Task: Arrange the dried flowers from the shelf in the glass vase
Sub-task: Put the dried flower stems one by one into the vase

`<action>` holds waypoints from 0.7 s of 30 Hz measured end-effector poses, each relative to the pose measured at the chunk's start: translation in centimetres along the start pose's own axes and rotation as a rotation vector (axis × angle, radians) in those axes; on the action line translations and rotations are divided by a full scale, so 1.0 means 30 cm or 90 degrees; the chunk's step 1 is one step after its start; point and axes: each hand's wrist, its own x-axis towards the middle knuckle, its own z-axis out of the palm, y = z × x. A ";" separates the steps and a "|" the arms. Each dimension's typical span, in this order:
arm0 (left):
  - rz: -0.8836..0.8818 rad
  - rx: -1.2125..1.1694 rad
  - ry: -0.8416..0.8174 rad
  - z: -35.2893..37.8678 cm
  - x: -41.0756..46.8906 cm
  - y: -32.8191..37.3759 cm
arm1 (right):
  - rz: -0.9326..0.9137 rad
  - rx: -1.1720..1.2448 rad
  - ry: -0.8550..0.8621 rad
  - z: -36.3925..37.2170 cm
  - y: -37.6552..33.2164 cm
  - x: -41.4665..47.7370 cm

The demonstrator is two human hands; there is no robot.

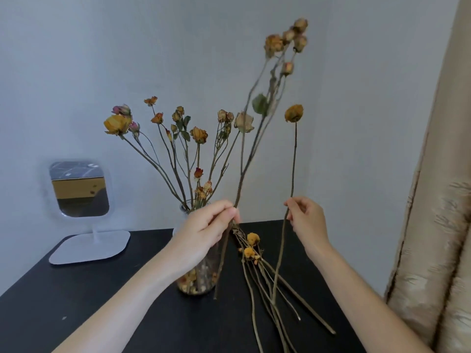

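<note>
The clear glass vase (pixel 202 278) at centre is mostly hidden behind the left hand (pixel 206 225) and wrist. The tall branched dried stem (pixel 240 182) that hand pinches is blurred. Loose dried stems (pixel 262 278) at lower centre run off the bottom edge.

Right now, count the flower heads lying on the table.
2: farther flower head right of the vase, nearer flower head close by; the left hand may hide more.

Both forearms raised: left hand (pixel 206 225) pinches a branched stem (pixel 239 189), right hand (pixel 307 220) a single stem (pixel 295 159).
</note>
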 end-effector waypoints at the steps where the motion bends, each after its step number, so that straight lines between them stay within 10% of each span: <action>1: 0.007 0.012 0.043 -0.029 -0.004 0.010 | -0.001 0.003 -0.004 0.006 -0.008 -0.001; 8: -0.002 0.057 0.354 -0.214 0.045 0.041 | -0.016 0.015 -0.034 0.050 -0.051 -0.016; 21: 0.109 0.091 0.455 -0.311 0.151 0.092 | -0.029 0.001 -0.048 0.071 -0.072 -0.017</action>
